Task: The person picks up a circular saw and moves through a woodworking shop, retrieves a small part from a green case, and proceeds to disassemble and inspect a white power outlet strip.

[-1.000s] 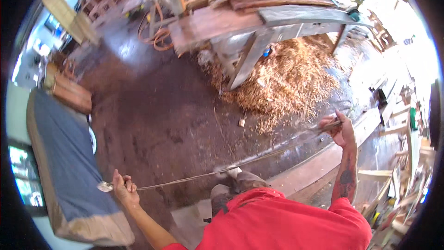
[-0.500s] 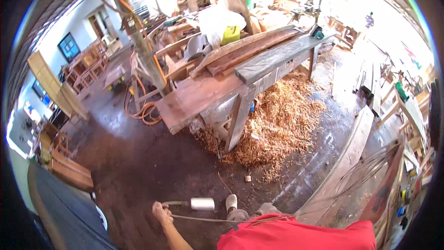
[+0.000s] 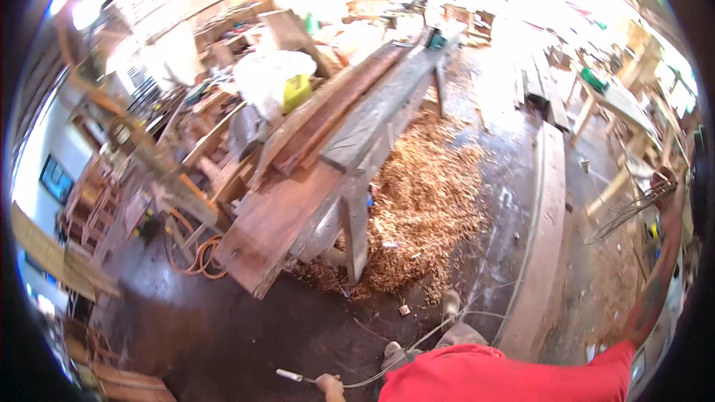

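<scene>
The person's left hand (image 3: 329,384), low in the view, had its grip closed in a fist around a thin, pale cord (image 3: 369,383), with a silvery cylindrical end piece (image 3: 289,375) jutting out to the left of the fingers. From that fist the cord ran right, past the front of the red shirt (image 3: 484,372) and over the legs, in a loose bend toward a long plank (image 3: 535,246). The right hand (image 3: 665,181) was raised far out at the right, its grip narrow around a bundle of thin loops (image 3: 622,216) that hung toward the left; whether these joined the cord from the left hand could not be told. Ahead of the person stood a wooden worktop (image 3: 372,123), with a reddish board (image 3: 279,223) at its near end and a heap of wood shavings (image 3: 424,216) beneath and beside it. An orange cable (image 3: 202,259) lay coiled left of the worktop
</scene>
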A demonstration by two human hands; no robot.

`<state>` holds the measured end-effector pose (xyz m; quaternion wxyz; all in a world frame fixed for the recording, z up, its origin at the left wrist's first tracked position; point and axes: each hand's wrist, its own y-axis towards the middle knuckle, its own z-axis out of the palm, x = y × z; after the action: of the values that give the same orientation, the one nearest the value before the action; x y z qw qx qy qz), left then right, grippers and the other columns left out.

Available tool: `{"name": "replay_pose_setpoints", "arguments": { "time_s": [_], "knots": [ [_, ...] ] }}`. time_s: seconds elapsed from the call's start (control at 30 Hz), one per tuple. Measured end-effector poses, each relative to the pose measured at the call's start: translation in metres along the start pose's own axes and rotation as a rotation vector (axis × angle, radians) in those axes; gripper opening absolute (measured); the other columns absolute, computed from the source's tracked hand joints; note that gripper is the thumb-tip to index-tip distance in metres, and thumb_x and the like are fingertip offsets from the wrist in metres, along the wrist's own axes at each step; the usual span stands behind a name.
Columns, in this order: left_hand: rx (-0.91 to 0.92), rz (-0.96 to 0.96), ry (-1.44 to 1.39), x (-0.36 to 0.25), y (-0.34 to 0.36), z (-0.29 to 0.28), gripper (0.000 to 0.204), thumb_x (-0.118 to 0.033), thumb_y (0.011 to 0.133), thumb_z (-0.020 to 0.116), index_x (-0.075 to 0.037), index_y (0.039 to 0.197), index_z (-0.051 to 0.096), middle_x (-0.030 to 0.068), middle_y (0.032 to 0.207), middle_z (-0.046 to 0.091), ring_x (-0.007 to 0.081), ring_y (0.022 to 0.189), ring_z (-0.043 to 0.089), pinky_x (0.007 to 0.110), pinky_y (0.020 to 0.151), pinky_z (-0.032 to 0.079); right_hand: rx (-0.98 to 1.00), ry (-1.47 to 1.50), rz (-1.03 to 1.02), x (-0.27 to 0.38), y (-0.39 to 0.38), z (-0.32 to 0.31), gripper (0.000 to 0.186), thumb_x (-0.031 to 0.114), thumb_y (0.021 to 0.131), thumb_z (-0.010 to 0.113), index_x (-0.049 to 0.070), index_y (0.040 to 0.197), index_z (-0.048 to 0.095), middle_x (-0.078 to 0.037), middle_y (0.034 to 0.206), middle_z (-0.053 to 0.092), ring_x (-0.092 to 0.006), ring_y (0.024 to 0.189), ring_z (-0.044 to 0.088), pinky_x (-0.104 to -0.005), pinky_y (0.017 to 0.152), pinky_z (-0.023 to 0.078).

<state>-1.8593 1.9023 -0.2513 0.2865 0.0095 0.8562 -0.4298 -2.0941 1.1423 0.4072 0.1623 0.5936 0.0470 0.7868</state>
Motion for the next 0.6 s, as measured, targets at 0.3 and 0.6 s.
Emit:
{"name": "replay_pose_setpoints", "arguments": {
  "time_s": [0.3, 0.6],
  "knots": [
    [0.582, 0.142, 0.675, -0.101, -0.168, 0.236, 0.012, -0.011, 0.096, 0.045, -0.005, 0.099, 0.054, 0.0161, 0.067, 0.06, 0.0147, 0.039, 0.036, 0.031, 0.035, 0.029, -0.016, -0.497, 0.286, -0.082, 0.129, -0.167, 0.049, 0.06, 0.095, 0.06, 0.013, 0.082, 0.065, 0.005, 0.057, 0.057, -0.0048, 0.035, 0.045, -0.0186, 0.032, 0.03],
    [0.964, 0.375, 0.918, -0.136, -0.449, 0.491, 0.016, -0.02, 0.097, 0.055, -0.007, 0.087, 0.056, 0.01, 0.062, 0.058, 0.0101, 0.038, 0.036, 0.027, 0.034, 0.028, -0.103, -0.475, 0.443, -0.115, 0.226, -0.223, 0.032, 0.037, 0.094, 0.062, 0.007, 0.104, 0.067, 0.001, 0.068, 0.058, -0.0108, 0.048, 0.052, -0.0241, 0.053, 0.048]
  ]
}}
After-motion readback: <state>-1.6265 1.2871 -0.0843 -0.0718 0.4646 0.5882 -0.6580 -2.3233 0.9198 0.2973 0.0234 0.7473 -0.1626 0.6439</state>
